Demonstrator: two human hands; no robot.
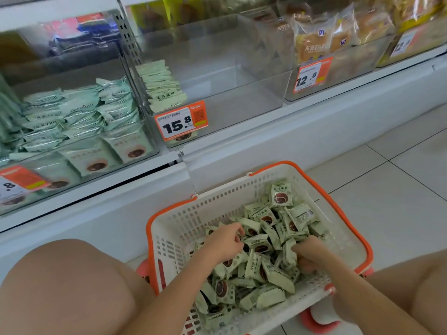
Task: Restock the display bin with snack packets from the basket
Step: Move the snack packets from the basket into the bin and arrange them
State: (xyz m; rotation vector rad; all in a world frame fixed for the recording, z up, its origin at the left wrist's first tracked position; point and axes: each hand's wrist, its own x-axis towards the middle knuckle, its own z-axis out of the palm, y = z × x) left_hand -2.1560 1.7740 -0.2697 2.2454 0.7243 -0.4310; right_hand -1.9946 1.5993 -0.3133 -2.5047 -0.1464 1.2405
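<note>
From the head camera, a white basket (174,228) with an orange rim sits on the tiled floor (399,189) between the person's knees, holding a heap of pale green snack packets (261,269). The left hand (225,243) reaches into the heap, its grip curled narrow, fingertips pinching at a packet near the middle. The right hand (309,255) is buried among the packets on the right side of the heap, fingers curled round some of them. Above, on the white shelf (314,110), the clear display bin (217,76) carries a 15.8 price tag (181,121) on its front and holds only a small upright stack of the green packets (162,85) against its left wall. The neighbouring bin (72,122) on the left is filled with similar packets; the bin to the right (338,56) holds bread packs.
</note>
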